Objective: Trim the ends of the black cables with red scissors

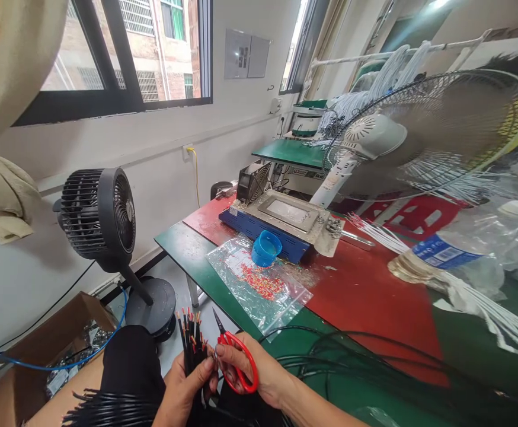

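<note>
In the lower middle, my left hand (185,385) is closed around an upright bunch of black cables (189,341). Red and yellowish inner wires stick out of the cable tops. Close beside it on the right, my right hand (270,373) grips scissors (253,366) with red handles, their dark blades pointing up and left. The fingertips of both hands meet near the cable ends, and what lies between them is too small to make out. Across my lap rests another bundle of black cables (112,408).
On the red and green table, a clear plastic bag (236,296) bears red and yellow scraps near a blue cup (267,249) and a blue-sided hot plate device (263,234). Black cables loop at the right. A dark fan (99,213) and cardboard box (23,379) stand left; a large fan (374,136) stands right.
</note>
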Tool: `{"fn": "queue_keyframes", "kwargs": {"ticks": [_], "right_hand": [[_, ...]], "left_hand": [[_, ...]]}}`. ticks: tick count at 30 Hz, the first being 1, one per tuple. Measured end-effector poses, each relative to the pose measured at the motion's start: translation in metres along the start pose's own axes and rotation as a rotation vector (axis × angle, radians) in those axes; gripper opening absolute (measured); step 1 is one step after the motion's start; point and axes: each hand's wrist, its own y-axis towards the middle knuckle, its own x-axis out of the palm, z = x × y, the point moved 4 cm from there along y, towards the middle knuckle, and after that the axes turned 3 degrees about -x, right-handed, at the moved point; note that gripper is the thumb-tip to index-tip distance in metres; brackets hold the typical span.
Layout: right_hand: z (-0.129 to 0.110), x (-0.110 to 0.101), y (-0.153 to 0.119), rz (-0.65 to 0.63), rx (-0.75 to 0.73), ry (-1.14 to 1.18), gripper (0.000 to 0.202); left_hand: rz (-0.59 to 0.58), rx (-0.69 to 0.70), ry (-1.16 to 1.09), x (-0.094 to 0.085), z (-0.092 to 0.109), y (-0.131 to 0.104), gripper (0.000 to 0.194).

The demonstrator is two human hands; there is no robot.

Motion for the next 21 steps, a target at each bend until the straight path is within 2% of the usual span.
{"fn": "queue_keyframes", "kwargs": {"ticks": [7, 12, 21], "right_hand": [[0.003, 0.0015, -0.0004, -0.018, -0.004, -0.087, 0.049], [0.0046, -0.0025, 0.0023, 0.05, 0.005, -0.009, 0.058], [0.002, -0.0011, 0.0, 0.005, 0.05, 0.053, 0.052]], "left_hand": [[0.079, -0.023, -0.072, -0.002, 0.0011, -0.0007, 0.044], [-0.005, -0.041, -0.068, 0.0004, 0.001, -0.0008, 0.039], [-0.111, -0.036, -0.005, 0.0073, 0.0072, -0.0055, 0.034]]}}
